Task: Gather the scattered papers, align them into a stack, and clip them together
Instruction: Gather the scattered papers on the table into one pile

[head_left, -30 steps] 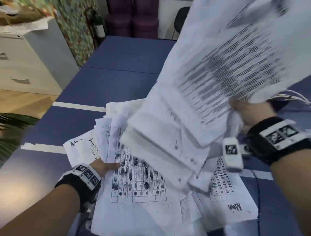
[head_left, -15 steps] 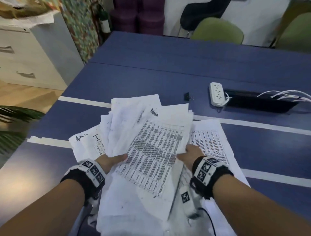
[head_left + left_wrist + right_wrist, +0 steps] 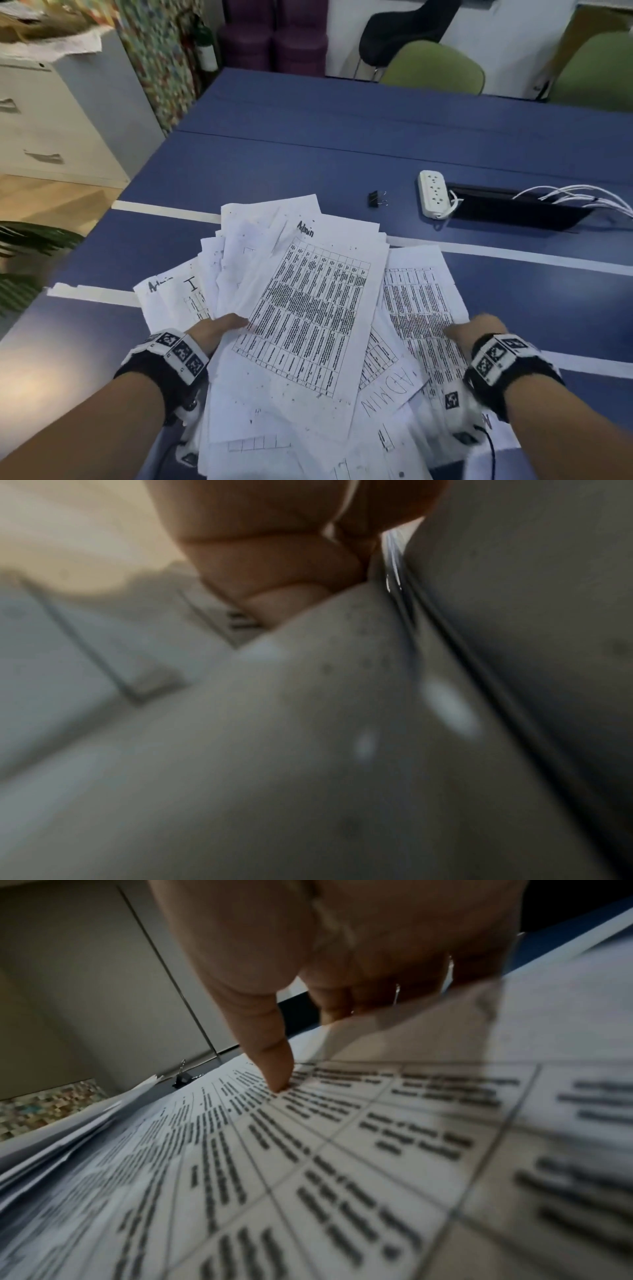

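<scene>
A loose pile of printed papers (image 3: 301,325) lies fanned out on the blue table (image 3: 308,154), several marked "Admin". My left hand (image 3: 219,329) grips the pile's left side, thumb on top and fingers curled into the sheets (image 3: 274,582). My right hand (image 3: 474,330) pinches the rightmost table sheet (image 3: 421,308): the thumb (image 3: 279,1074) presses on the print while the fingers go under its lifted edge. A black binder clip (image 3: 376,198) lies alone on the table beyond the pile, and shows small in the right wrist view (image 3: 183,1080).
A white power strip (image 3: 432,193) and a black cable slot (image 3: 513,212) with white wires sit at the right back. Green chairs (image 3: 435,68) stand behind the table, a cabinet (image 3: 61,120) to the left. White tape lines (image 3: 164,210) cross the tabletop.
My right hand brought a raised bundle of sheets down onto the pile, then shifted right to the rightmost sheet. My left hand has stayed at the pile's left side.
</scene>
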Tool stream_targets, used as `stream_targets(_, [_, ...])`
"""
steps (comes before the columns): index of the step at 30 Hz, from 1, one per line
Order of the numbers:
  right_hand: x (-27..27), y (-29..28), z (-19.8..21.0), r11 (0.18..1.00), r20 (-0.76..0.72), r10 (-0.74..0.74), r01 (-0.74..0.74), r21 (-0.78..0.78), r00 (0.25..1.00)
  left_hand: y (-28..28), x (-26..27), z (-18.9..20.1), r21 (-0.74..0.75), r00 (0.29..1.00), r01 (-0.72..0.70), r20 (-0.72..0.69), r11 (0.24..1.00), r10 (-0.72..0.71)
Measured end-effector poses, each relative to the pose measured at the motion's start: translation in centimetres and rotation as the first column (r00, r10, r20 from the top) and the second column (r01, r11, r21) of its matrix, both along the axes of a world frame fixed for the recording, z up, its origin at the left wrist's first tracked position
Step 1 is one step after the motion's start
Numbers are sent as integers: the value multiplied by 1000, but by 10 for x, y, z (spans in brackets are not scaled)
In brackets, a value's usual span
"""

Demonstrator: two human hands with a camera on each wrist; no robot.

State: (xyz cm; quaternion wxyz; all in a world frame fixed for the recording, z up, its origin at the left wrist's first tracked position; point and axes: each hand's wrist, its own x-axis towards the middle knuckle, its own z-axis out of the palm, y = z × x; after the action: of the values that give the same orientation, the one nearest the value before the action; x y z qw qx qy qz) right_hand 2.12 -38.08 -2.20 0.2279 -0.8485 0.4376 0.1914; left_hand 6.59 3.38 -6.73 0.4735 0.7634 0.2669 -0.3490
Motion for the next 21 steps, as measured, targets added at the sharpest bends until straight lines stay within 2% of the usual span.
stream_targets(2, [-1, 3, 2, 995, -31, 95, -95, -8, 995, -2, -1, 0, 53, 999, 22, 27, 998, -23])
stream_targets(4, [-1, 4, 6, 979, -67, 197, -199, -32, 978, -11, -9, 22, 140, 997, 28, 66, 990, -37])
stream_targets(6, [1, 0, 7, 965, -32, 256, -257, -52, 966, -14, -11, 24, 168, 996, 19, 87, 986, -34])
stream_targets(10, [5, -4, 16, 956, 95, 292, -286, -70, 952, -20, -15, 31, 192, 993, -38, 115, 981, 16])
stream_targets(13, [16, -13, 44, 978, 324, 208, -186, -98, 923, -20, -15, 32, 204, 993, -15, 114, 979, -8])
stream_targets(15, [27, -21, 67, 990, 536, 129, -80, -114, 835, -19, -15, 28, 213, 995, -8, 103, 977, -15])
stream_targets(17, [37, -27, 95, 996, 731, 38, 37, -87, 681, -17, -15, 26, 238, 995, 9, 97, 971, -33])
stream_targets(19, [46, -32, 129, 998, 840, -61, 63, 32, 540, -14, -13, 22, 245, 995, 29, 90, 969, -53])
stream_targets(20, [49, -34, 144, 993, 857, -117, 38, 113, 501, -13, -13, 20, 254, 995, 32, 87, 967, -56])
stream_targets(21, [51, -34, 153, 986, 850, -156, 22, 167, 503, -12, -13, 20, 263, 995, 40, 80, 964, -63])
